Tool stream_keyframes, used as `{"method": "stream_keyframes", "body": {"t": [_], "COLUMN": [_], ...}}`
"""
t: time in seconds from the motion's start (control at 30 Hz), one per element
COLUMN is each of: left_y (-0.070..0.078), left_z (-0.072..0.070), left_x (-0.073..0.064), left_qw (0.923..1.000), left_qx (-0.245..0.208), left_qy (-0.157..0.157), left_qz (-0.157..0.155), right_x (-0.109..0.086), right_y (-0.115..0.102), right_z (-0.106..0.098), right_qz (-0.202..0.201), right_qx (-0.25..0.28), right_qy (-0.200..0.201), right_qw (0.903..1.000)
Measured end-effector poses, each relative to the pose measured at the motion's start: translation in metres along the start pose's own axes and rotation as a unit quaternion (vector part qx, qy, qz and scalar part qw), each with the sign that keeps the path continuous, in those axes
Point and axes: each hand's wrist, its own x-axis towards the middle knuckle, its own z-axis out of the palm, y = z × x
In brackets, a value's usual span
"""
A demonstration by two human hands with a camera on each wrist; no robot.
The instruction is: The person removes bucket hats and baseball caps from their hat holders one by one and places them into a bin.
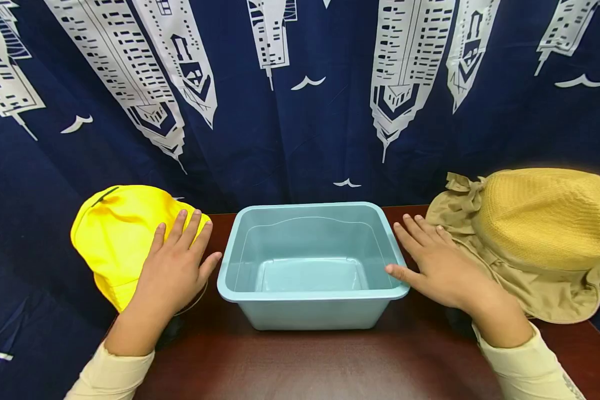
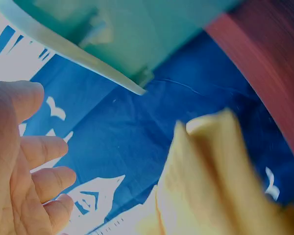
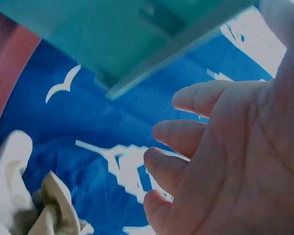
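A light blue plastic basin [image 1: 310, 319] stands on the table in the middle of the head view, with nothing inside it. To its left my left hand [image 1: 172, 269] is spread, palm down, overlapping a bright yellow cap [image 1: 117, 233] in this view. My right hand [image 1: 437, 266] is spread at the basin's right side, its thumb over the rim. Beside that hand lies a tan sun hat [image 1: 545, 222] with a wide brim and a bow. The left wrist view shows straight fingers [image 2: 49, 152] and the basin's edge [image 2: 78, 56]. In the right wrist view the palm [image 3: 235, 147] holds nothing.
The dark red-brown table [image 1: 315, 366] runs under the basin and both hats. Behind it hangs a navy curtain [image 1: 300, 133] printed with white buildings and birds, close to the table's back edge.
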Motion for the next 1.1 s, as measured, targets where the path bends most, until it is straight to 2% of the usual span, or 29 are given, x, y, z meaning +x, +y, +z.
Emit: {"method": "stream_keyframes", "body": {"t": [0.1,0.2,0.33,0.5,0.7,0.93,1.1], "left_y": [-0.009,-0.02,-0.043,-0.078,-0.11,-0.14,-0.152], "left_z": [-0.012,-0.026,-0.043,-0.058,-0.061,-0.055,-0.05], "left_x": [0.005,0.012,0.021,0.023,0.018,0.016,0.016], "left_qw": [0.9989,0.9971,0.9959,0.9969,0.9957,0.9956,0.9953], "left_qx": [0.023,0.028,0.033,0.03,0.019,-0.003,-0.028], "left_qy": [-0.027,-0.058,-0.08,-0.072,-0.073,-0.06,-0.054], "left_qz": [0.03,0.041,0.027,-0.008,-0.053,-0.072,-0.076], "right_x": [0.002,0.002,0.001,0.0,0.0,0.003,0.004], "right_y": [-0.007,-0.011,-0.01,-0.007,-0.007,-0.007,-0.006], "right_z": [0.006,0.01,0.013,0.015,0.016,0.021,0.023], "right_qz": [-0.011,-0.01,-0.006,-0.014,-0.01,-0.011,-0.021], "right_qx": [0.004,0.003,0.003,0.013,0.014,0.023,0.04], "right_qy": [-0.022,-0.038,-0.043,-0.032,-0.026,-0.02,-0.01], "right_qw": [0.9997,0.9992,0.9991,0.9993,0.9995,0.9995,0.9989]}}
